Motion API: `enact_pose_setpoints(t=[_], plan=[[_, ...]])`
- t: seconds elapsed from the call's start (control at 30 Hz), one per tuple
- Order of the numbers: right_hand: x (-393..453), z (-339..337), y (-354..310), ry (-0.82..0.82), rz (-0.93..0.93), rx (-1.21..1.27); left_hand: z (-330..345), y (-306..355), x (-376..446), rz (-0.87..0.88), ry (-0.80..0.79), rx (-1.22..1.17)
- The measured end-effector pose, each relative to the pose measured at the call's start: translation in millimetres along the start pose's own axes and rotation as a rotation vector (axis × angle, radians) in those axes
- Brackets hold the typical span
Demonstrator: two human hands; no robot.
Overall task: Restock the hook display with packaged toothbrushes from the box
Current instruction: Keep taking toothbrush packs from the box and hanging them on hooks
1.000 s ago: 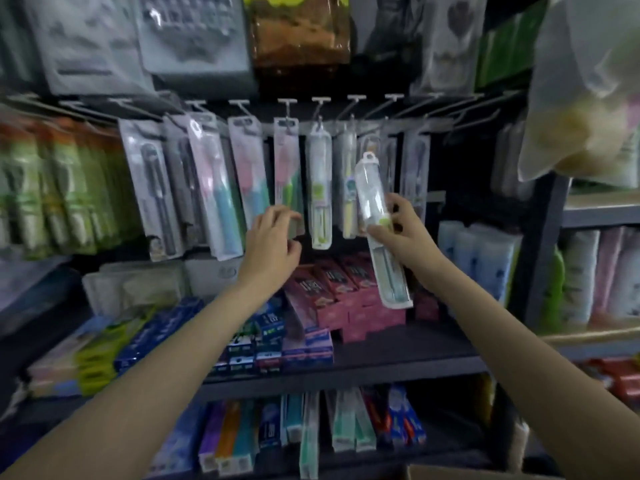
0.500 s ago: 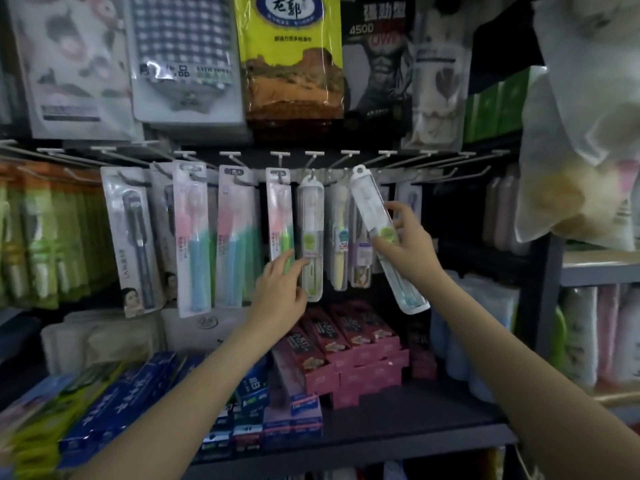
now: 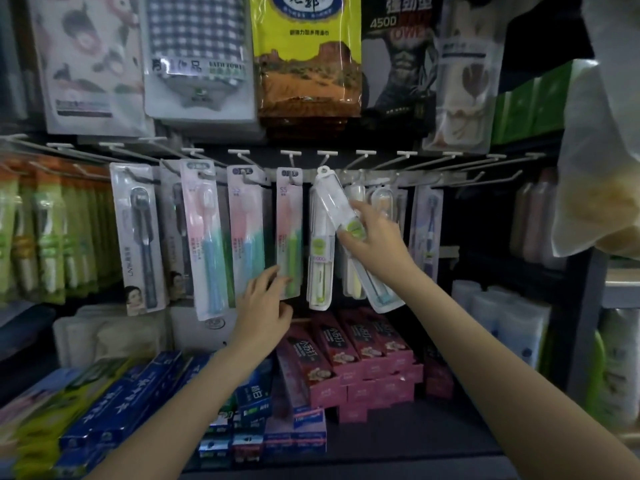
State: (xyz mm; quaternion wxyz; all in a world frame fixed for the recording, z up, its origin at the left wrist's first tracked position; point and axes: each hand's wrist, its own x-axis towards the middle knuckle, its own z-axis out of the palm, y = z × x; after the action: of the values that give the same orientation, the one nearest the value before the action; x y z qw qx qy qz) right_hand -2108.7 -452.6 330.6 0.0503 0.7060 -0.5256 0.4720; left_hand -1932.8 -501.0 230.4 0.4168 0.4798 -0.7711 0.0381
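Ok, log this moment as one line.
right hand grips clear toothbrush pack, tilted, top at hook | left hand touches pink-green pack | not hung yet

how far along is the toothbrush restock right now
Done: several hooks already carry packs, such as the pink and green pack and the white cased pack. In hand: the right hand holds a clear toothbrush pack tilted, its hang hole up near a hook; whether it is on yet is unclear. The left hand touches the pink and green pack's bottom. Left: the empty hooks to the right.

Checked blue-white towel (image 3: 195,46); yellow packet (image 3: 308,53); seemingly pink boxes (image 3: 363,368).
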Motion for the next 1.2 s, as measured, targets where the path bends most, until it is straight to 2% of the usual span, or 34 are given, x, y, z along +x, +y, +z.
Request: enact_pose_setpoints(t=[0.17,0.4,0.47,0.53,0.63,0.8,0.93,1.03,1.13,1.2], plan=[[2.6,2.5,-4.4,0.029,0.011,-0.096,-3.6,-4.9,-4.9,-0.012,0.035,0.028],[4.6,13.7,-6.1,-0.104,0.113,-0.113,-5.1,-6.9,-17.2,-0.058,0.014,0.019],[-13.4,20.6,7.6,-0.179,0.138,-0.143,-0.5,-3.0,-29.7,-0.052,0.002,-0.021],[-46.5,19.7,29.8,-0.181,0.182,-0.182,9.5,2.8,-51.7,-0.036,-0.014,-0.082],[-115.5,1.5,73.3,-0.220,0.307,-0.246,38.0,15.0,-99.9,0.085,-0.068,-0.130],[-242.2,-23.5,153.6,-0.475,0.615,-0.307,112.4,43.7,-189.4,0.164,-0.391,-0.174],[-344.2,-19.7,216.9,-0.725,0.835,-0.317,166.2,61.8,-255.6,0.099,-0.778,-0.121],[-421.2,-4.5,250.7,-0.983,0.884,-0.218,191.7,71.6,-296.7,0.059,-1.049,-0.051],[-481.8,13.0,268.5,-1.234,0.899,-0.105,213.3,79.0,-323.6,0.084,-1.396,-0.003],[-512.5,25.5,274.8,-1.385,0.855,-0.086,222.3,81.3,-333.2,0.101,-1.506,0.030]])
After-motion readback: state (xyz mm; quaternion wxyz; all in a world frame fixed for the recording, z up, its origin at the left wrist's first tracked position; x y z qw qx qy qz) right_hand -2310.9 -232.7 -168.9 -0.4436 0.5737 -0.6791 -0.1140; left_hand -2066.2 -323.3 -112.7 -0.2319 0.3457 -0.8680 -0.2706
